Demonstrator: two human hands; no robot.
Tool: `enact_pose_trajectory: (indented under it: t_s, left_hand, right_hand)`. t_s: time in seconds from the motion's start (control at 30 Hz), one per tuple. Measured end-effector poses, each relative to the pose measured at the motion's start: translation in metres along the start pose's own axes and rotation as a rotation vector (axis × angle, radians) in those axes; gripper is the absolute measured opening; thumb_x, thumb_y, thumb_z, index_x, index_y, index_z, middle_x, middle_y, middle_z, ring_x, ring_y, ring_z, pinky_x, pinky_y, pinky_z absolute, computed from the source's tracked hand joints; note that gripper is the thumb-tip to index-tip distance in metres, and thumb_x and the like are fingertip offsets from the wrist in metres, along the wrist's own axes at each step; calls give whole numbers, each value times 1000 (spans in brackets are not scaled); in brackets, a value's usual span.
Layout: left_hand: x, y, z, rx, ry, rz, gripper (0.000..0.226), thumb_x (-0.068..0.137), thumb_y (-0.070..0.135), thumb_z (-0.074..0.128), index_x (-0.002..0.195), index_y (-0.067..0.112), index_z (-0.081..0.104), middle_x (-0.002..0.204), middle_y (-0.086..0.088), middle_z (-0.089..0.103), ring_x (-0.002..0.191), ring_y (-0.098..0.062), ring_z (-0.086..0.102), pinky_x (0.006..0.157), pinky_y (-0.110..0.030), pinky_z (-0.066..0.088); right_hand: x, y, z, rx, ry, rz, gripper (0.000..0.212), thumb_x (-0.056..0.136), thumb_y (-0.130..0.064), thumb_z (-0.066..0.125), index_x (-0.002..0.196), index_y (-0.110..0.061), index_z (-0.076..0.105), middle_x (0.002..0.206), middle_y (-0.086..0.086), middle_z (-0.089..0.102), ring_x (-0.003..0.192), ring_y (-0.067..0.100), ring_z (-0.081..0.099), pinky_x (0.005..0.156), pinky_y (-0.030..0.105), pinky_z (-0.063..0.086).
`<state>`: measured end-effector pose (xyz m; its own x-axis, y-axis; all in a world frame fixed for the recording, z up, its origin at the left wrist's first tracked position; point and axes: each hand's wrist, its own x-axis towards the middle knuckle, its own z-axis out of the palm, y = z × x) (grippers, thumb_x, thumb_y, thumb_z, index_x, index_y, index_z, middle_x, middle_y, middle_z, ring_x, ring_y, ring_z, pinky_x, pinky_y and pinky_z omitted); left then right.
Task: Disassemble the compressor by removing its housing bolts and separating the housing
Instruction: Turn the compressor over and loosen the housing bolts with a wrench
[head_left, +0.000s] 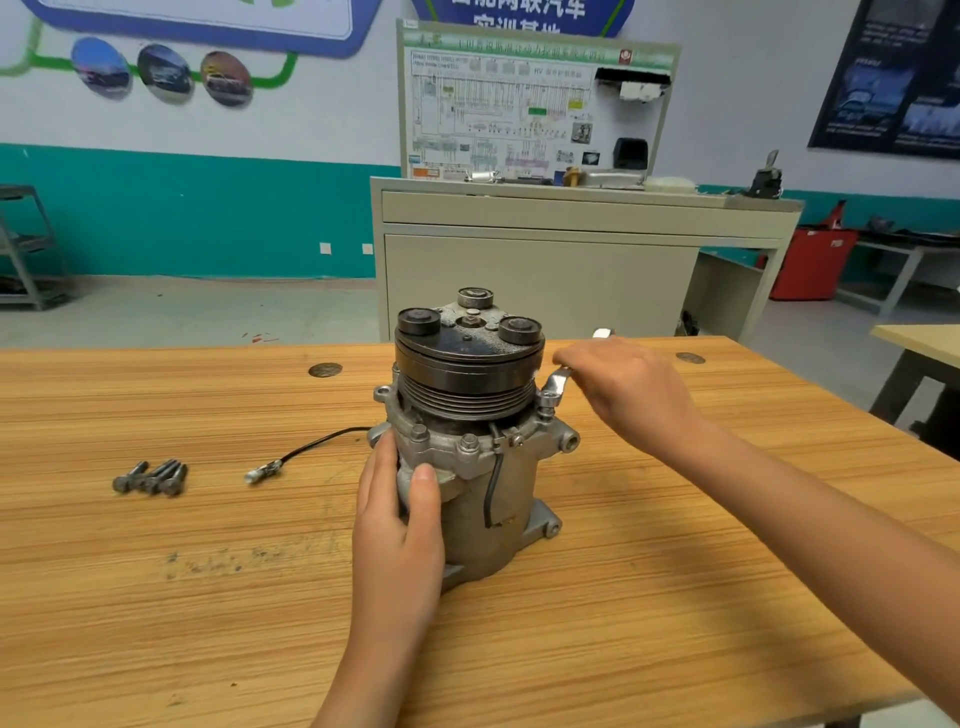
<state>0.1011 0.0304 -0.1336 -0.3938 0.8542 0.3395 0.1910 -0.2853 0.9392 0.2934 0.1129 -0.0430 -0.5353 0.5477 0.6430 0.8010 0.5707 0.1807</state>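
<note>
A grey metal compressor (483, 499) stands upright on the wooden table (649, 597), its black pulley and clutch (467, 364) on top. My left hand (400, 525) grips the housing's left front side, thumb across the flange. My right hand (628, 389) holds a shiny wrench (557, 382) whose end sits on a bolt at the flange's right side. Two more bolts (467, 441) stand in the front of the flange. Several removed bolts (153, 477) lie together on the table to the left.
A black wire with a connector (267, 470) trails left from the compressor. Two round metal inserts (325, 370) sit in the tabletop. Behind the table stands a beige cabinet (545, 270) with a wiring panel. Another table's corner (924, 338) shows at the right.
</note>
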Motion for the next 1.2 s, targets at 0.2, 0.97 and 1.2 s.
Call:
enact_pose_trajectory:
  t_s: [0.2, 0.97, 1.2]
  left_hand:
    - [0, 1, 2, -5, -8, -8, 54, 94, 42, 37, 145, 30, 29, 144, 23, 28, 129, 12, 20, 98, -8, 17]
    - [-1, 1, 0, -26, -36, 2, 51, 97, 34, 39, 147, 28, 29, 150, 17, 29, 136, 4, 21, 111, -23, 20]
    - [0, 2, 0, -29, -35, 7, 66, 84, 51, 38, 146, 29, 29, 147, 21, 29, 133, 8, 22, 105, -14, 20]
  right_hand:
    - [-34, -23, -63, -37, 16, 204, 41, 94, -27, 33, 129, -10, 47, 56, 0, 52, 41, 20, 45, 38, 25, 33]
    - [-21, -82, -84, -558, -680, 210, 59, 90, -1, 36, 143, -4, 10, 57, 2, 31, 46, 16, 30, 37, 25, 20]
    - [-27, -58, -82, -594, -676, 95, 77, 87, 2, 38, 143, -14, -13, 64, 1, 30, 45, 16, 31, 35, 26, 21]
